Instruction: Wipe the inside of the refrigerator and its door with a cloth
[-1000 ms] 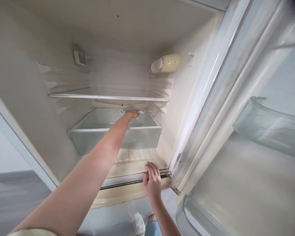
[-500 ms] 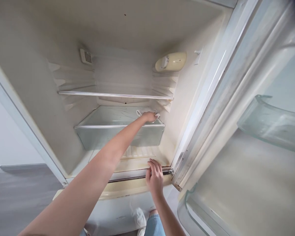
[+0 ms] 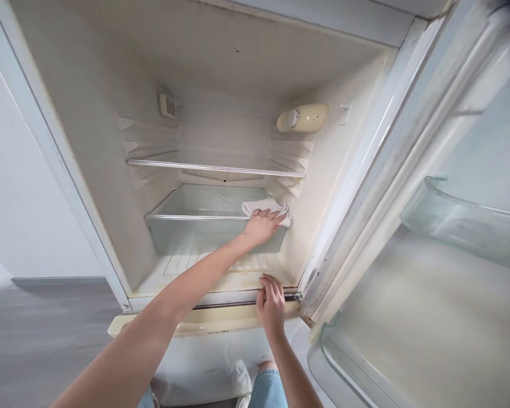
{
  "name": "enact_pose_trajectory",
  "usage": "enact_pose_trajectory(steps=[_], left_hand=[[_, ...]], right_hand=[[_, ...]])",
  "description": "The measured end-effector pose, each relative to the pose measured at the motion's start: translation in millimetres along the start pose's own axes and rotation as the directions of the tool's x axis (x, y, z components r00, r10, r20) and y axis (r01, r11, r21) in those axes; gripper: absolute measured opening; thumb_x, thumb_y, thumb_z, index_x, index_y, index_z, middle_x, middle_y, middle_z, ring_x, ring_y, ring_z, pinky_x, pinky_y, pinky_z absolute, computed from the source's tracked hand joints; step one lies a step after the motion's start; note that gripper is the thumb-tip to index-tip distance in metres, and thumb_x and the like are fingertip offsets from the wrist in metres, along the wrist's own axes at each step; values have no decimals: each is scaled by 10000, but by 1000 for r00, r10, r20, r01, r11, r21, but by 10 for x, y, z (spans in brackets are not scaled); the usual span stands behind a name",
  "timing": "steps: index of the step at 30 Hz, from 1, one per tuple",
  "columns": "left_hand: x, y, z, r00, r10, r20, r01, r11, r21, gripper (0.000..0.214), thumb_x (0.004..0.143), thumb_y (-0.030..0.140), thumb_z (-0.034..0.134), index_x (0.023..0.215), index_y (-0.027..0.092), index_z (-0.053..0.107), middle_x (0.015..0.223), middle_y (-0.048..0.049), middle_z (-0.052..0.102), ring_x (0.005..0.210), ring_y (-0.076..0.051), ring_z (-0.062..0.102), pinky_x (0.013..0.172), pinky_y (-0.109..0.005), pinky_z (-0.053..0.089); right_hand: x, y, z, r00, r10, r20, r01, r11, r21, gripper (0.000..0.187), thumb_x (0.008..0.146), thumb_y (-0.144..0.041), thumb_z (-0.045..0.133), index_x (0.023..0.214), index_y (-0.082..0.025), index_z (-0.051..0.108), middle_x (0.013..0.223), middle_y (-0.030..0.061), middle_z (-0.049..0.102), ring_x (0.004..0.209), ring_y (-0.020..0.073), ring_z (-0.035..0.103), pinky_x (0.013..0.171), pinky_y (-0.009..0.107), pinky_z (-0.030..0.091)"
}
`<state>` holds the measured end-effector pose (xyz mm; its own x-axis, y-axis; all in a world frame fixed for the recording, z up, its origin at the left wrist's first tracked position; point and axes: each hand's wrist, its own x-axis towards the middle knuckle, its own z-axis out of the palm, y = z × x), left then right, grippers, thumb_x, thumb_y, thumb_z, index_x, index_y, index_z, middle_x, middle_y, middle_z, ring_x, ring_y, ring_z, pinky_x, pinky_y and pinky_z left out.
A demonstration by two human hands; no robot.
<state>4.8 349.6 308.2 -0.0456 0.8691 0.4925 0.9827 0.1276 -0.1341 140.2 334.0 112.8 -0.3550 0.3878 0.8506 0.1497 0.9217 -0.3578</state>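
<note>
I look into an open, bare fridge. My left hand (image 3: 261,225) lies on a white cloth (image 3: 267,207), pressing it onto the glass shelf (image 3: 195,216) above the clear drawer, near the shelf's front right corner. Its fingers are spread over the cloth. My right hand (image 3: 272,303) rests on the front sill of the fridge (image 3: 212,299), fingers laid flat over the edge and holding nothing.
An upper glass shelf (image 3: 215,168) spans the compartment. A lamp housing (image 3: 302,118) sits on the right wall and a vent (image 3: 167,105) at the back left. The open door (image 3: 429,238) with clear bins (image 3: 467,222) stands at the right. My shoe (image 3: 243,378) shows below.
My left hand has slid the cloth from the back middle of the glass shelf to its front right corner. My right hand stays on the sill. The view has shifted a little.
</note>
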Motion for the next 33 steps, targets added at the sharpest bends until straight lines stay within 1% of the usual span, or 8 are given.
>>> enact_pose_trajectory(steps=[5,13,18,22,26,30,32,33], left_hand=[[-327,-212,-39,998,11,-65,-6,997,76,471,941,317,250,1384,294,407,1455,-44,484,1300,-305,441,1019,-522,352],[-933,-804,-154,992,-3,-129,30,978,206,490,934,274,296,1409,386,348,1461,-4,477,1289,-305,440,1004,-514,326],[-1359,-1185,-285,974,-75,-214,127,962,241,478,927,296,349,1391,406,369,1421,-5,525,1238,-299,481,983,-502,317],[-1633,-1409,-358,935,-164,-315,242,943,229,458,912,329,401,1367,374,429,1356,-27,588,1208,-289,508,981,-482,314],[-1751,-1424,-328,863,-256,-435,361,915,178,421,905,333,418,1315,318,515,1334,-44,605,1248,-274,482,1039,-460,295],[-1724,-1249,-186,763,-356,-540,474,876,92,414,920,310,380,1311,281,513,1374,-51,568,1316,-265,418,1108,-489,221],[-1710,-1162,-132,737,-387,-555,497,866,56,409,923,300,365,1303,281,517,1395,-42,549,1343,-263,388,1124,-500,203],[-1714,-1133,-122,737,-393,-550,496,867,46,410,924,295,360,1303,284,516,1407,-37,538,1358,-261,373,1131,-501,200]], right_hand=[[3,0,-6,1000,3,13,-3,1000,1,275,859,-58,400,1042,-170,572,1062,96,636,1059,212,552,891,417,512],[13,23,3,1000,-16,-1,16,1000,2,279,850,-55,408,1042,-171,574,1060,92,639,1057,214,550,886,417,514],[9,21,-9,1000,-25,0,25,1000,-6,276,854,-58,408,1044,-173,571,1064,90,641,1055,211,553,875,409,520],[3,18,-11,1000,-27,-7,27,1000,-9,271,861,-68,406,1047,-178,569,1063,89,644,1052,214,555,864,413,524],[4,23,-3,1000,-27,-3,27,1000,1,268,865,-76,408,1050,-180,571,1062,89,645,1052,216,557,873,423,519],[3,30,-1,999,-41,-12,41,999,5,267,865,-78,406,1048,-178,573,1059,90,645,1051,214,557,884,424,514],[1,32,-4,999,-40,-13,40,999,2,264,867,-81,406,1048,-175,573,1057,92,645,1045,215,557,880,426,514],[1,32,-5,999,-40,-13,40,999,1,262,868,-83,407,1049,-174,573,1057,93,645,1044,216,557,877,427,515]])
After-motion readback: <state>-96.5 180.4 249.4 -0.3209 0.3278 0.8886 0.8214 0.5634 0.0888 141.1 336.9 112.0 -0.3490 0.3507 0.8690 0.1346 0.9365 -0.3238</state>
